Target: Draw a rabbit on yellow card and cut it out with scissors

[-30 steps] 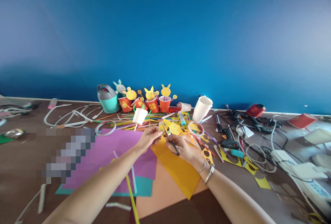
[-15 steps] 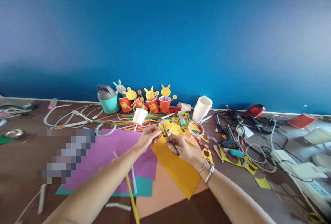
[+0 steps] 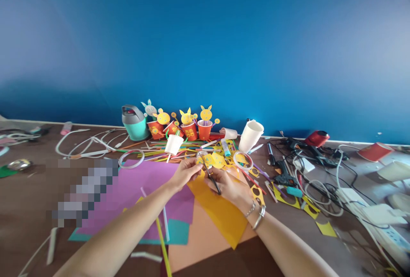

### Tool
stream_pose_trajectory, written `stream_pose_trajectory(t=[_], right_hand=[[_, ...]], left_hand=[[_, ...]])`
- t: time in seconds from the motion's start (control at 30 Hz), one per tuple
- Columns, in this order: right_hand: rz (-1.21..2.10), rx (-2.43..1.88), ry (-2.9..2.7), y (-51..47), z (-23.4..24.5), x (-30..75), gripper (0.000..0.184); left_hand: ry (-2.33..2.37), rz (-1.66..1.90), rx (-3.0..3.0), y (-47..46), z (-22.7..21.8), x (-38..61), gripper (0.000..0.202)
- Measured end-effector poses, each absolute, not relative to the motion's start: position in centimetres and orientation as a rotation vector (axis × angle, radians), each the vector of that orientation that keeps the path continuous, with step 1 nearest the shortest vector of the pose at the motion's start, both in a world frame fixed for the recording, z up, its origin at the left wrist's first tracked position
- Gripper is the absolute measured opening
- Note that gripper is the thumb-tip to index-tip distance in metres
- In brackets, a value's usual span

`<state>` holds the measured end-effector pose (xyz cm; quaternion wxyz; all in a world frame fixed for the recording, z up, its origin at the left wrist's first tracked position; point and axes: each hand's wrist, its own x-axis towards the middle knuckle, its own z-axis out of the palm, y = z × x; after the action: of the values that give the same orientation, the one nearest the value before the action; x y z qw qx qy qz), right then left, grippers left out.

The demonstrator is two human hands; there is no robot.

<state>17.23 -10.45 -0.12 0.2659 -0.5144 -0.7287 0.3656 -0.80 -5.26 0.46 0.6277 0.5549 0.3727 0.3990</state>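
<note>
My right hand (image 3: 228,185) is closed round black-handled scissors (image 3: 211,176), whose blades point up and left toward my other hand. My left hand (image 3: 185,170) pinches a small yellow paper piece (image 3: 199,161) at the blades' tips. Both hands hover over an orange-yellow sheet (image 3: 221,211) that lies on a peach sheet (image 3: 198,243), beside a purple sheet (image 3: 144,191) and a teal one (image 3: 179,232). A bracelet sits on my right wrist.
Red paper cups with yellow animal faces (image 3: 192,125), a teal jug (image 3: 134,121) and white cups (image 3: 251,134) stand along the blue wall. Coloured straws, tape rings (image 3: 241,159), a glue gun (image 3: 283,174), cables and a power strip (image 3: 381,225) crowd the right side.
The view has shifted slightly. Both hands stay together at the yellow piece, with the scissors moved a little down and left.
</note>
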Motion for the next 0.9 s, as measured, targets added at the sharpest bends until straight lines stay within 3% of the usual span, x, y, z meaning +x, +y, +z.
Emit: stream_pose_trajectory(t=[0.9], right_hand=[[1.134, -1.262, -1.869, -10.6, 2.3, 17.2, 0.025]], left_hand=[[0.862, 0.891, 1.238, -5.3, 1.0, -0.9, 0.04]])
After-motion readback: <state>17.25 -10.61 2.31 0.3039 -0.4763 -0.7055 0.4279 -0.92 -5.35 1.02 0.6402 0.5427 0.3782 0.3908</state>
